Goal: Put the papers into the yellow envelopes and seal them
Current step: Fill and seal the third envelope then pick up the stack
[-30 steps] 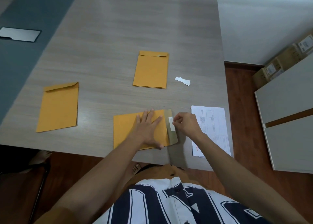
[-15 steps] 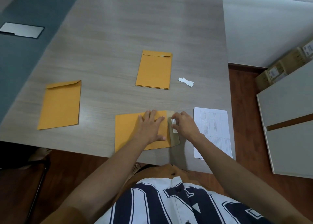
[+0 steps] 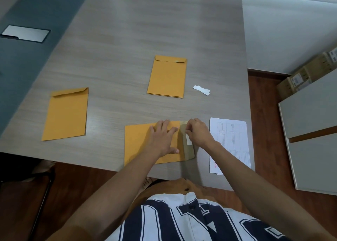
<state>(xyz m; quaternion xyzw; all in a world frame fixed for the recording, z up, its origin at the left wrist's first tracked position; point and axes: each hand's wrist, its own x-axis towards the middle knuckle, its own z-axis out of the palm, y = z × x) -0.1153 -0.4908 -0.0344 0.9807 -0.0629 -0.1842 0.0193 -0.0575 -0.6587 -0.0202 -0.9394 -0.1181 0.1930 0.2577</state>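
Sealing: the left hand (image 3: pixel 164 138), flat and spread, pins the yellow paper envelope (image 3: pixel 138 146); the right hand (image 3: pixel 199 133) pinches its white backing strip (image 3: pixel 189 141), which likely needs peeling off next.

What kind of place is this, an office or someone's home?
Most likely an office or meeting room: a large wood-grain table, what looks like a metal cable hatch beside it, and labelled cardboard boxes by the wall.

Bare forearms, white shirt (image 3: pixel 191 222), navy block letters, buttons
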